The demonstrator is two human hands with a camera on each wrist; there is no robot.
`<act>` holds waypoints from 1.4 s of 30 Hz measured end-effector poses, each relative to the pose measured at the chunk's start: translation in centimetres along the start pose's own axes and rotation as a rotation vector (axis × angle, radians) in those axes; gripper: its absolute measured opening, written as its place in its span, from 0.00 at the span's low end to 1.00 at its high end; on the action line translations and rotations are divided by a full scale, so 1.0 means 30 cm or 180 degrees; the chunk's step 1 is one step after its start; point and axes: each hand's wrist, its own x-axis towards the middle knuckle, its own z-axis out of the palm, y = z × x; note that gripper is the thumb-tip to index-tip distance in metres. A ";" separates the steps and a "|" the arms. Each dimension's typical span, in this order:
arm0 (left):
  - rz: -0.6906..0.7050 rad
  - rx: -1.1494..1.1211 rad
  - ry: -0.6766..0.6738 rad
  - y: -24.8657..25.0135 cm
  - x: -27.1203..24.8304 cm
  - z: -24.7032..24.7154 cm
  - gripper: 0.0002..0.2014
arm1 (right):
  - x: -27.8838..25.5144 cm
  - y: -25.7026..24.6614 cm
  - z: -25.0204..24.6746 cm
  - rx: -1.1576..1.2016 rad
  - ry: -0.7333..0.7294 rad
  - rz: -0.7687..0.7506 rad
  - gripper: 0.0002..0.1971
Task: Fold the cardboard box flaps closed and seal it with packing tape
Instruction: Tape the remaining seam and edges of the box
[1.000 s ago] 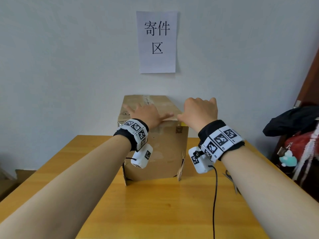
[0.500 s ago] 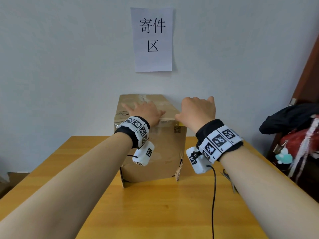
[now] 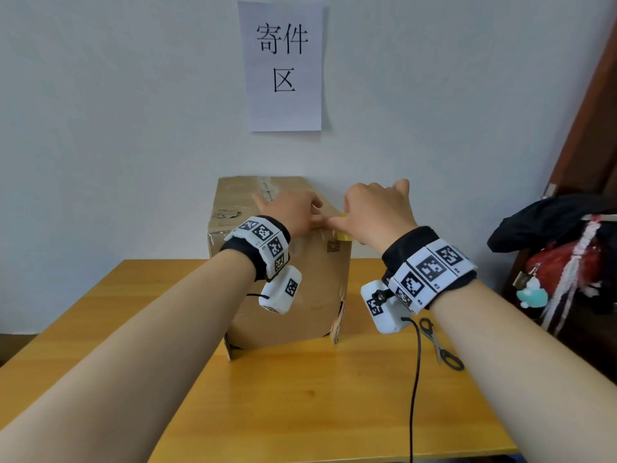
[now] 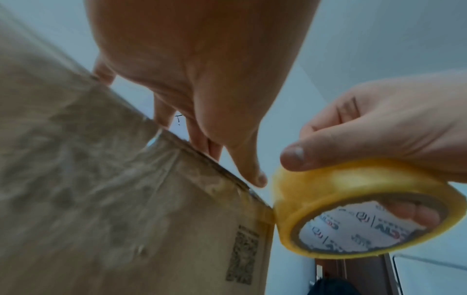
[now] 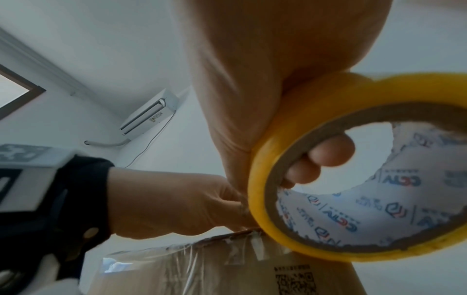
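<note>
The tall cardboard box (image 3: 287,295) stands on the wooden table (image 3: 300,412), flaps down, with clear tape along its top seam. My left hand (image 3: 288,208) lies on the box top near the front right corner, fingers straight, thumb (image 4: 255,175) at the top edge. Beside that corner my right hand (image 3: 375,208) grips a yellow packing tape roll (image 4: 353,191), thumb on the outside and fingers (image 5: 328,151) through the core. The roll (image 5: 278,179) sits against the box's upper front corner, where a short yellow strip (image 4: 265,216) reaches the cardboard.
Scissors (image 3: 440,345) lie on the table right of the box, under my right forearm. A dark bag and red things (image 3: 567,262) pile up at the far right. The box backs onto a white wall with a paper sign (image 3: 283,65).
My left thumb has drawn in and the hand has slid slightly along the box top. The right hand with the roll has closed in until it touches the left hand at the front top edge.
</note>
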 end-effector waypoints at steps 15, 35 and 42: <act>-0.0096 0.0052 0.0049 0.000 0.007 0.027 0.21 | -0.080 0.100 -0.028 0.1560 -0.1123 -0.0197 0.20; -0.0256 -0.0157 0.0012 0.003 -0.021 0.015 0.24 | -0.023 0.187 -0.076 0.0421 -0.0421 -0.0045 0.15; -0.0341 -0.0169 -0.0082 0.006 -0.009 0.003 0.21 | 0.018 0.240 0.022 0.0330 -0.0537 0.0261 0.17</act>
